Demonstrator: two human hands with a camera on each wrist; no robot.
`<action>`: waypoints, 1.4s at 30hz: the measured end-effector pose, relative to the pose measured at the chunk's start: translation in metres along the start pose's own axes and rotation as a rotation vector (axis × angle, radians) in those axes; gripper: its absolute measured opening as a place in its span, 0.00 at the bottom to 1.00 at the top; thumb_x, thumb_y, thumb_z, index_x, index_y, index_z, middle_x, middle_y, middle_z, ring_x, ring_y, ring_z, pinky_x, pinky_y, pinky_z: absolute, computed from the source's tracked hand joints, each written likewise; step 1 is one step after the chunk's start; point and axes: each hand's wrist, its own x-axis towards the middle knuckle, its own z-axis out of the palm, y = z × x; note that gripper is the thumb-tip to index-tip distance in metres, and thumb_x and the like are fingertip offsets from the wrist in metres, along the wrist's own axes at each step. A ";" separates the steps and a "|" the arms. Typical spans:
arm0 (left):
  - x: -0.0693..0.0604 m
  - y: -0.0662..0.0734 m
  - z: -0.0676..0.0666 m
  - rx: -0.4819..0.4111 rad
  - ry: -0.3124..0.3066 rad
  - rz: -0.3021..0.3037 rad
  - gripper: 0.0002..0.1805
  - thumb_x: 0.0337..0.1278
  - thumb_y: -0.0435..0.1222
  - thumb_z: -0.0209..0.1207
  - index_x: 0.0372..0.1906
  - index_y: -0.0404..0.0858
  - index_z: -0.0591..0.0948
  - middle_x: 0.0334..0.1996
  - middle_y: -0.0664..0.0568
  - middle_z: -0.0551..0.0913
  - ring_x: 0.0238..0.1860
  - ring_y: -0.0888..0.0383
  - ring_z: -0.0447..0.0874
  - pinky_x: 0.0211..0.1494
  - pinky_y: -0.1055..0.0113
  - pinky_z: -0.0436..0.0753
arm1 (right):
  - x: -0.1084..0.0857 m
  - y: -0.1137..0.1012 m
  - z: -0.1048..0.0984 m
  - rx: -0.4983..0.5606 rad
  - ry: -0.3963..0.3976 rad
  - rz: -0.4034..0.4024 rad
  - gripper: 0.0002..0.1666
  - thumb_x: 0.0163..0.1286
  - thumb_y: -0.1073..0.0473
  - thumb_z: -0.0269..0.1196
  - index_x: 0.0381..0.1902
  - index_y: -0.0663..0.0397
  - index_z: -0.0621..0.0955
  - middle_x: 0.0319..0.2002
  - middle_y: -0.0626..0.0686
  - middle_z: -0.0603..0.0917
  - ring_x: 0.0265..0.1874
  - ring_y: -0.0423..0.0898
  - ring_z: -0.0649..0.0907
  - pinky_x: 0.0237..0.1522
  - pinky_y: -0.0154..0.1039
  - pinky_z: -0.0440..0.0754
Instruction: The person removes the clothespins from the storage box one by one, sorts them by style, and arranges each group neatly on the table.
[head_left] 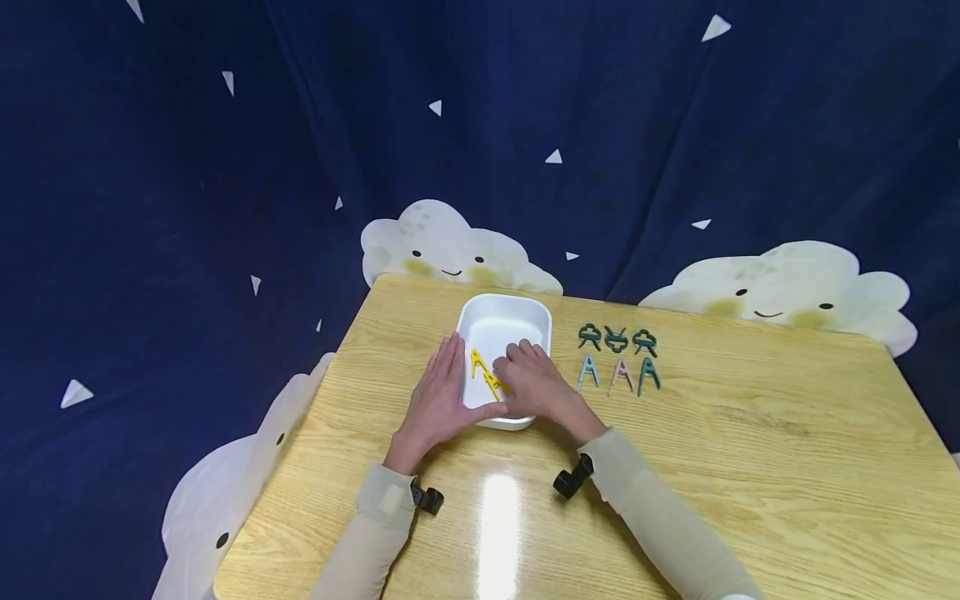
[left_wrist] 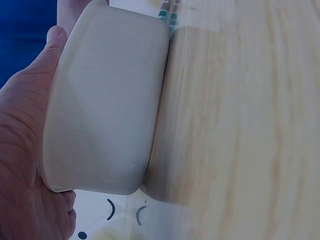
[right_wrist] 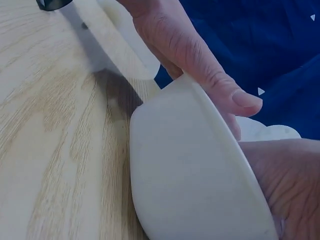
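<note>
A white rectangular tray (head_left: pixel 503 306) stands on the table in the head view. Two yellow clothespins (head_left: pixel 476 360) lie at its left inside, one nearer the right hand. My left hand (head_left: pixel 444 396) rests along the tray's left rim with straight fingers, its thumb stretched over the near rim. In the left wrist view the tray's outer wall (left_wrist: pixel 107 105) lies beside that hand. My right hand (head_left: pixel 534 379) reaches down into the tray from the right, fingers bent, beside the lower clothespin. Its fingertips are hidden, so whether it pinches anything is unclear.
Right of the tray lie three dark green cloud-shaped clips (head_left: pixel 617 340) in a row. Below them are a light blue clothespin (head_left: pixel 588 371), a pink one (head_left: pixel 620 375) and a teal one (head_left: pixel 648 375). A dark blue curtain (head_left: pixel 495 108) hangs behind the wooden table (head_left: pixel 750 433).
</note>
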 end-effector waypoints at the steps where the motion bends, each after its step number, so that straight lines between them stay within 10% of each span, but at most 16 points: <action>1: 0.000 0.000 0.000 -0.001 -0.005 -0.004 0.75 0.49 0.81 0.55 0.85 0.34 0.39 0.86 0.45 0.36 0.85 0.51 0.34 0.86 0.56 0.44 | 0.000 0.000 0.000 -0.018 -0.021 0.005 0.28 0.58 0.34 0.76 0.38 0.53 0.87 0.35 0.49 0.75 0.38 0.50 0.68 0.44 0.44 0.69; 7: 0.001 0.001 0.001 0.005 0.003 0.017 0.74 0.50 0.80 0.56 0.84 0.33 0.41 0.86 0.44 0.38 0.85 0.50 0.36 0.86 0.56 0.45 | 0.000 0.001 0.004 -0.051 -0.050 0.004 0.18 0.60 0.42 0.74 0.21 0.45 0.83 0.29 0.45 0.75 0.37 0.48 0.70 0.43 0.44 0.69; 15: 0.001 0.000 0.000 0.003 0.021 0.019 0.75 0.48 0.82 0.54 0.84 0.32 0.43 0.85 0.41 0.43 0.85 0.50 0.36 0.86 0.55 0.47 | 0.001 0.000 0.006 -0.074 0.011 -0.015 0.32 0.59 0.28 0.72 0.41 0.49 0.84 0.34 0.49 0.74 0.37 0.50 0.68 0.42 0.44 0.69; 42: -0.001 0.000 0.001 -0.006 0.026 0.014 0.75 0.48 0.82 0.55 0.84 0.32 0.43 0.86 0.43 0.41 0.85 0.48 0.38 0.86 0.54 0.48 | -0.002 -0.001 0.009 -0.033 0.086 0.018 0.40 0.53 0.25 0.74 0.48 0.51 0.87 0.39 0.49 0.77 0.40 0.49 0.69 0.44 0.43 0.70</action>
